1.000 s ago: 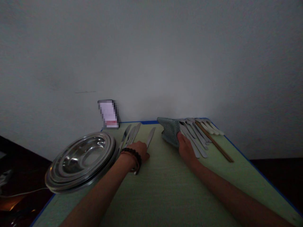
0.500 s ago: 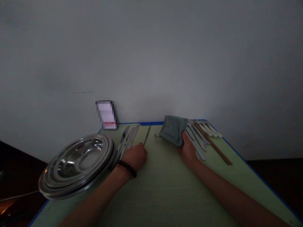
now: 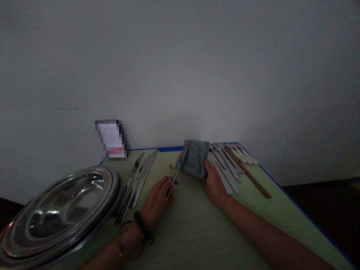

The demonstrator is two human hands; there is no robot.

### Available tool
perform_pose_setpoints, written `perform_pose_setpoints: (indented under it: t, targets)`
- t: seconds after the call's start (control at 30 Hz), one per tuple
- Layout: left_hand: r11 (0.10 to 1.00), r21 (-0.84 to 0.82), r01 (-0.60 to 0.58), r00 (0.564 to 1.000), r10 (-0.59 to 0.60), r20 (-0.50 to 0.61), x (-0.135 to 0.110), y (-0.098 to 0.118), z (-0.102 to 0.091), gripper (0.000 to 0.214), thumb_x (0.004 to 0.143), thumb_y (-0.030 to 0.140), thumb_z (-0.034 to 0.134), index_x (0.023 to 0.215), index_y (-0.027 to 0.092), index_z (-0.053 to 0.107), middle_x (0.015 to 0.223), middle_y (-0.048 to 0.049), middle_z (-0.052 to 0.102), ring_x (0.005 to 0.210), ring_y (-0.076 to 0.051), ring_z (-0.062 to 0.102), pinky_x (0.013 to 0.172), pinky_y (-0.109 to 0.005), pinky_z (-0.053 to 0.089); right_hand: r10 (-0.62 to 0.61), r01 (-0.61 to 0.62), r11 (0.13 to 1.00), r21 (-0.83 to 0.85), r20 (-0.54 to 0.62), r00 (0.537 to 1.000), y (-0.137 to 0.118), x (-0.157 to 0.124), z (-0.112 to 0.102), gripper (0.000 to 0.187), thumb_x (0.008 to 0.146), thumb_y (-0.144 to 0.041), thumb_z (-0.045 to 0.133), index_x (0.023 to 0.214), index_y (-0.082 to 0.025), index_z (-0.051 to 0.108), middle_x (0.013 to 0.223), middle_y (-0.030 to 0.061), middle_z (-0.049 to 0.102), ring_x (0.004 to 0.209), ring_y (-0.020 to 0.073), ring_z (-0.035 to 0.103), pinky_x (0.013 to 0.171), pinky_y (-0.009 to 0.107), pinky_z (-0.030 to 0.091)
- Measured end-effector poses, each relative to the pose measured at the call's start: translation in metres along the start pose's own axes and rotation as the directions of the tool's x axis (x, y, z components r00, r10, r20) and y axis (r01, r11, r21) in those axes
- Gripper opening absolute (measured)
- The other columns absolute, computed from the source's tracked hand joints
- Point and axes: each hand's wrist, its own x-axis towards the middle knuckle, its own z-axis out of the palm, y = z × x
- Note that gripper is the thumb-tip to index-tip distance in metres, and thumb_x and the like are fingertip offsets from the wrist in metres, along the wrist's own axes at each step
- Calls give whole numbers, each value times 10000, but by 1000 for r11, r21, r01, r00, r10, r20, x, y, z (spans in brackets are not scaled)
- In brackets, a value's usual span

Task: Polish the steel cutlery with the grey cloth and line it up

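Observation:
My left hand (image 3: pixel 158 198), with a dark beaded bracelet at the wrist, pinches the handle of a table knife (image 3: pixel 176 176). The knife slants up and away, its blade seen edge-on against the left side of a grey-green cloth (image 3: pixel 196 160). Whether blade and cloth press together I cannot tell. That cloth is gripped in my right hand (image 3: pixel 214 183), the thumb in front and the other fingers hidden behind it. Several more table knives (image 3: pixel 144 179) lie side by side to the left of my left hand. Metal forks and spoons (image 3: pixel 231 165) lie just past my right hand.
A stack of steel plates (image 3: pixel 112 187) stands at the table's left. Behind it a phone (image 3: pixel 111 139) leans against the wall. Wooden chopsticks (image 3: pixel 253 176) and white spoons (image 3: pixel 245 155) lie at the right edge of the light green table (image 3: pixel 185 232).
My left hand has turned and brought the knife up to the cloth. The view has shifted, so plates and phone sit further left. My right hand still holds the cloth.

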Motion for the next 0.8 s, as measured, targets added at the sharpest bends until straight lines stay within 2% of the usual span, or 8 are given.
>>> perform_pose_setpoints:
  t: [0.07, 0.13, 0.23, 0.3, 0.33, 0.43, 0.57, 0.8]
  targets:
    - [1000, -17, 5, 1000, -4, 11, 2, 0, -1, 272, 842, 418, 351, 808, 184, 487, 429, 91, 388, 392, -100, 366, 411, -196, 304, 56, -57, 988, 142, 10, 998, -2, 1, 1, 387, 797, -469, 424, 1051, -233, 596, 1066, 24, 653, 1188, 186, 453, 1020, 393, 307]
    - [1000, 11, 14, 1000, -14, 27, 2, 1, -1, 269, 826, 430, 385, 797, 184, 488, 424, 84, 424, 403, -102, 395, 425, -196, 318, 134, -145, 933, 328, 57, 989, -7, 2, 3, 296, 753, -410, 482, 939, -236, 633, 986, 11, 678, 1102, 198, 523, 973, 380, 361]
    - [998, 46, 52, 995, -56, 77, 0, 1, -1, 277, 825, 450, 397, 822, 188, 487, 435, 83, 450, 407, -103, 423, 421, -194, 325, 229, -271, 780, 564, 146, 963, -18, 4, 4, 205, 715, -361, 510, 790, -227, 646, 859, 4, 695, 994, 208, 578, 900, 367, 420]
    - [996, 57, 67, 990, -73, 119, -1, -1, -1, 282, 826, 464, 404, 843, 194, 481, 451, 85, 462, 405, -103, 434, 410, -193, 327, 301, -336, 677, 655, 170, 938, -21, 5, 3, 161, 714, -327, 517, 738, -226, 640, 763, -5, 691, 938, 202, 594, 862, 357, 441]
    - [996, 58, 71, 987, -79, 143, -1, -1, -1, 286, 827, 472, 406, 854, 197, 478, 460, 85, 470, 404, -105, 442, 405, -193, 331, 330, -352, 657, 667, 165, 929, -21, 6, 3, 141, 715, -304, 518, 722, -227, 635, 723, -9, 685, 917, 198, 598, 846, 354, 448]
    - [996, 66, 66, 977, -78, 200, -2, -2, -2, 297, 838, 475, 401, 864, 193, 492, 486, 77, 503, 428, -112, 488, 420, -201, 365, 353, -365, 676, 640, 154, 923, -18, 5, 2, 89, 691, -228, 541, 716, -225, 627, 705, -1, 681, 901, 197, 597, 822, 354, 453]
    - [994, 98, 56, 964, -79, 253, -3, -1, -3, 337, 859, 466, 370, 840, 175, 540, 508, 59, 526, 463, -118, 528, 440, -206, 384, 299, -342, 732, 589, 174, 938, -17, 2, 4, 173, 648, -162, 586, 802, -228, 630, 813, 8, 692, 904, 191, 592, 815, 346, 450]
    - [986, 169, -13, 969, -30, 245, -2, -2, -3, 345, 883, 447, 336, 808, 177, 538, 516, 55, 516, 462, -121, 521, 447, -211, 390, 244, -360, 800, 480, 287, 926, -20, 2, 2, 82, 697, -242, 602, 771, -214, 622, 864, 25, 683, 941, 195, 582, 844, 356, 434]
